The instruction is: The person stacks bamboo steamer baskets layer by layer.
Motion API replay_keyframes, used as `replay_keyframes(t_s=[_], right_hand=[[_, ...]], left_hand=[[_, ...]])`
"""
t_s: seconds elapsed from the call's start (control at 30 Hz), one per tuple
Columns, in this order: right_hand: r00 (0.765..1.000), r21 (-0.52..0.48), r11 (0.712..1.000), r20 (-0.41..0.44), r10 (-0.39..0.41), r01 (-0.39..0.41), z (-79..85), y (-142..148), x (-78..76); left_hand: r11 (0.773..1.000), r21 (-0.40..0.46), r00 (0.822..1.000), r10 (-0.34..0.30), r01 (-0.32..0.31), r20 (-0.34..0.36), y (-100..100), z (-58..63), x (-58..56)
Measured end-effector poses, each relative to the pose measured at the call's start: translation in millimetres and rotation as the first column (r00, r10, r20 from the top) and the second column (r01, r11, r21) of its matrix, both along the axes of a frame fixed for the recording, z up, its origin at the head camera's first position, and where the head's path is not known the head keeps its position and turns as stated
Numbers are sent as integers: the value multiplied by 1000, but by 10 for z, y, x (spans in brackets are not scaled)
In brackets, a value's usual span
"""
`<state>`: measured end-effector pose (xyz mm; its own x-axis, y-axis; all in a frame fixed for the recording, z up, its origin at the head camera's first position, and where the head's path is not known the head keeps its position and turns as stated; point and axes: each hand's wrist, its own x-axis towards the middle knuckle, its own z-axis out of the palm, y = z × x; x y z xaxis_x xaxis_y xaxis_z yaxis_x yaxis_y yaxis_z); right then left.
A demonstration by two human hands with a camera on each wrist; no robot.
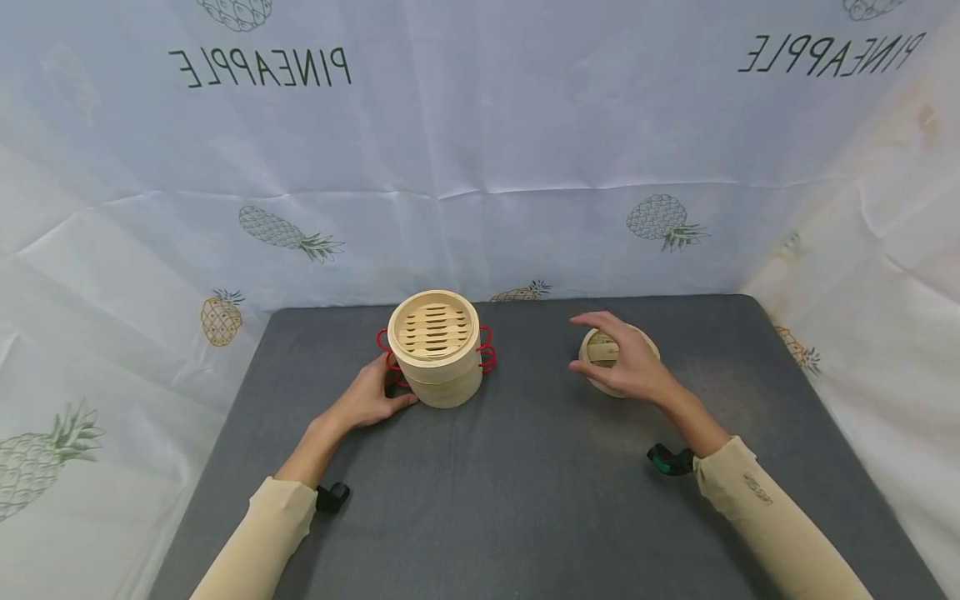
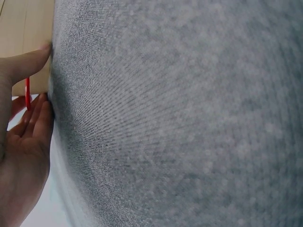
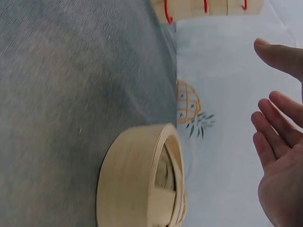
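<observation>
A stack of round bamboo steamer baskets [image 1: 438, 367] stands at the back of the table, its slatted top tier uncovered. Red loop handles [image 1: 487, 358] stick out on both sides. My left hand [image 1: 367, 398] holds the stack low on its left side; in the left wrist view the thumb lies on the bamboo wall and the fingers reach behind a red handle. Above the bamboo steamer lid [image 1: 602, 352] on the right hovers my right hand [image 1: 633, 362], thumb and fingers spread with nothing between them. The right wrist view shows a gap between that hand and the lid [image 3: 130, 175].
The dark grey table [image 1: 510, 500] has a cloth-like surface. A white curtain [image 1: 465, 242] with pineapple prints hangs right behind its back edge and along both sides. Dark straps [image 1: 670, 460] sit at both wrists.
</observation>
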<state>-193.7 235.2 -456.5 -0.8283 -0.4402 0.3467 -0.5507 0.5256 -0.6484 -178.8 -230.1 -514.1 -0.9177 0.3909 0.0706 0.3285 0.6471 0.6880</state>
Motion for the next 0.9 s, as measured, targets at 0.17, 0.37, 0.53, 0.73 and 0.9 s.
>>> replay_keyframes(t_s=[0.17, 0.37, 0.53, 0.73, 0.9], right_hand=[[999, 0, 999, -1, -34, 34, -33, 166, -7], [998, 18, 998, 1, -66, 66, -83, 342, -73], [997, 50, 996, 21, -76, 75, -152, 444, -118], [995, 70, 993, 27, -96, 94, -246, 548, -150], [995, 75, 992, 8, -101, 100, -331, 631, -170]], left_hand=[[1000, -1, 1000, 2, -2, 6, 12, 15, -5], [1000, 3, 1000, 0, 0, 9, 20, 29, -9], [1000, 23, 1000, -12, 12, 12, 15, 24, -9], [1000, 23, 1000, -12, 11, 8, 4, 15, -7], [1000, 23, 1000, -10, 10, 11, 0, 6, -6]])
